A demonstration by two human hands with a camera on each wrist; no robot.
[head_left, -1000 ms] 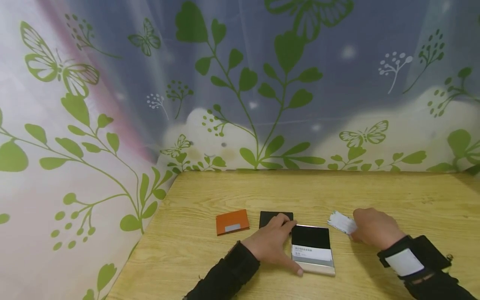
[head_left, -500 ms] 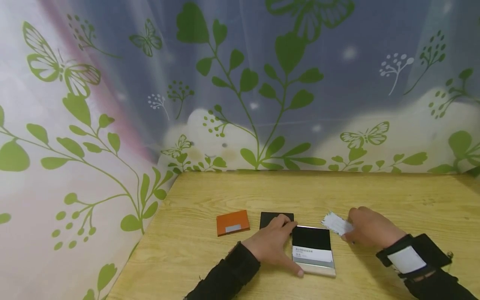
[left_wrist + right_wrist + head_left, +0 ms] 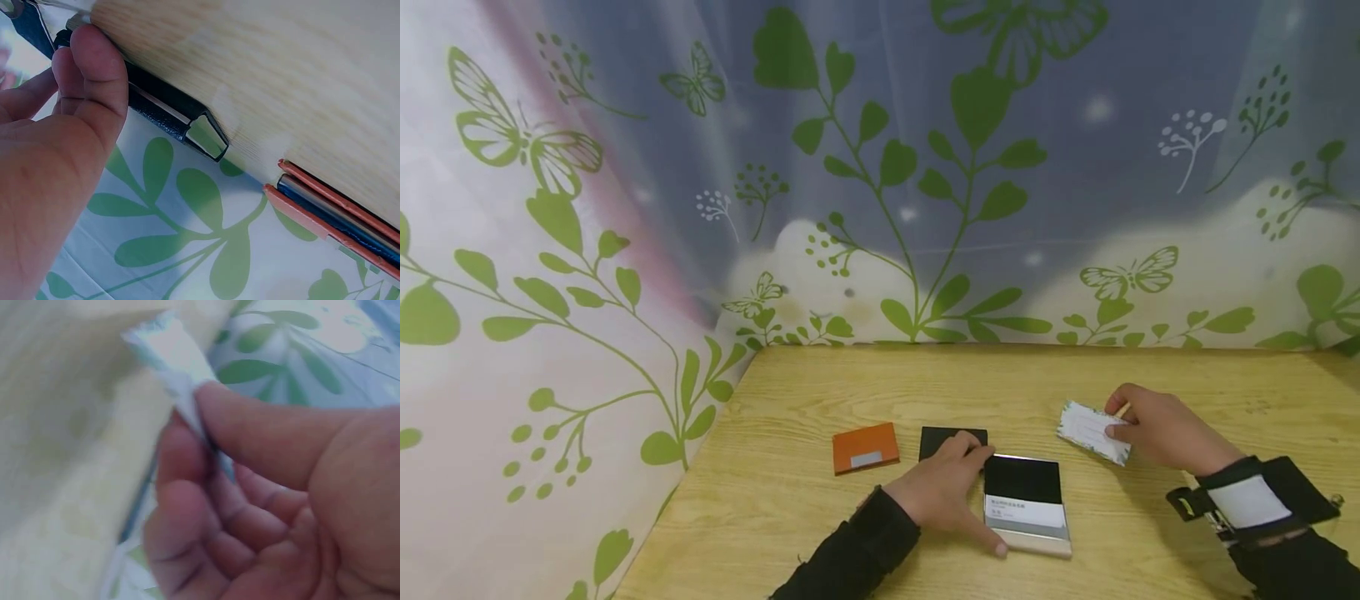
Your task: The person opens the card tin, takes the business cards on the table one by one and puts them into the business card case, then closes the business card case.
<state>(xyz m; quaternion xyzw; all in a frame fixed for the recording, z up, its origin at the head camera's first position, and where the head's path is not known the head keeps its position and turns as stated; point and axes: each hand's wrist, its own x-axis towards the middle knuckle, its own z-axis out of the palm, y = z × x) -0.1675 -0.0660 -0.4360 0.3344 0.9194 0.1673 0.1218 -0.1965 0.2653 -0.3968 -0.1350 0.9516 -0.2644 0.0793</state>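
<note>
In the head view an open business card case (image 3: 1022, 479), black inside with a silver rim, lies on the table with a white and grey card (image 3: 1026, 511) in its lower part. My left hand (image 3: 946, 492) holds this case along its left side, thumb at the near corner and fingertips at the far one. To the right, my right hand (image 3: 1176, 435) pinches a white card (image 3: 1084, 429) with a green leafy border between thumb and fingers. The right wrist view shows that card (image 3: 178, 356) tilted, blurred, its lower part hidden by the fingers.
A black card case (image 3: 936, 440) lies behind my left hand, partly covered by it. Farther left is an orange card case (image 3: 867, 446) with a silver plate. A patterned curtain (image 3: 880, 208) rises behind the wooden table (image 3: 1225, 400).
My right hand first shifts left with the card, then back right and away from me, and the card now shows more of its face. The left hand stays on the case.
</note>
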